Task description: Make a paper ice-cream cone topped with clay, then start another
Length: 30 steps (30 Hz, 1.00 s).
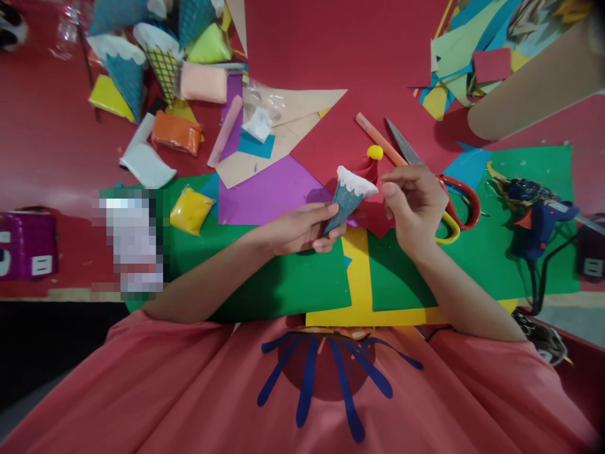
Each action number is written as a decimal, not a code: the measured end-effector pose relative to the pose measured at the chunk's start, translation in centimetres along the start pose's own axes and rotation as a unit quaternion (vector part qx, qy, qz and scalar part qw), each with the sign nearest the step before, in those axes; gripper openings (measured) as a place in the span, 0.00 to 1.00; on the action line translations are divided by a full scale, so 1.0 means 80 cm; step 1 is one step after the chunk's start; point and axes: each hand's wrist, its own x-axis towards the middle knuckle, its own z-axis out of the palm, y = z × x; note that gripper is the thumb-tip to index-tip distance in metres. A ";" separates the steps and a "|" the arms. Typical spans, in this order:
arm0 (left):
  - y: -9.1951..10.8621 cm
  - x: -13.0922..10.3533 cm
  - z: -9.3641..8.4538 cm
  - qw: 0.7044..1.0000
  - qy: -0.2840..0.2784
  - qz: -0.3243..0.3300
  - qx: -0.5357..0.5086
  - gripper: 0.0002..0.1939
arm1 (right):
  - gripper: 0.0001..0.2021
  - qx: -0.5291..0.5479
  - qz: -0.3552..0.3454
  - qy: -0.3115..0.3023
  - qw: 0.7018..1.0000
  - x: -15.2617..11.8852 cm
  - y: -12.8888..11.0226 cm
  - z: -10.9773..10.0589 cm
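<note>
Centrally, a small paper cone with a blue-and-red checked pattern and a white foamy rim (348,200) sits pinched in the left hand (302,228), whose fingers and thumb close around its lower, pointed end so the wide white top tilts up and away from the person. The right hand (416,208) hovers just beside the cone's rim, fingers loosely curled with thumb and forefinger drawn together near the white edge; whether something tiny is held between them cannot be told.

Just beyond the cone lies a small red paper cone with a yellow ball on its tip (371,162). Behind the right hand rest an orange stick (380,140) and a pair of scissors with red and yellow handles (454,208), the handles partly hidden by that hand. Further to the right of the right hand lies a blue glue gun (539,217) on a green paper sheet (520,277).

Under both forearms spread green and yellow sheets, with a purple paper sheet (269,195) just beyond the left hand. To the left of the left hand lies a yellow packet of modelling clay (190,210); further off are an orange packet (176,132), a pale peach packet (204,83) and several larger patterned cones with white tops (123,69). All of it lies on a red tabletop (47,139).
</note>
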 end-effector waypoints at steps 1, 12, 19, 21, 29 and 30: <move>-0.001 0.000 0.000 1.000 0.000 -0.004 0.003 0.21 | 0.11 -0.001 0.005 -0.013 1.000 0.000 0.000 0.000; 0.000 0.000 -0.001 1.000 -0.001 -0.007 0.007 0.16 | 0.10 0.017 0.017 0.062 0.998 0.004 0.007 0.001; -0.004 0.003 -0.002 1.000 0.013 -0.011 0.017 0.18 | 0.17 0.156 0.078 -0.092 0.980 0.007 0.035 0.004; -0.009 0.005 -0.005 0.999 0.020 0.005 0.044 0.20 | 0.19 0.147 0.105 -0.096 0.979 0.005 0.042 0.006; -0.021 0.010 -0.003 0.984 0.067 0.048 0.156 0.26 | 0.17 0.106 0.097 -0.024 0.989 0.007 0.048 0.007; -0.022 0.010 -0.002 0.983 0.066 0.049 0.164 0.27 | 0.16 0.111 0.094 -0.025 0.989 0.007 0.047 0.007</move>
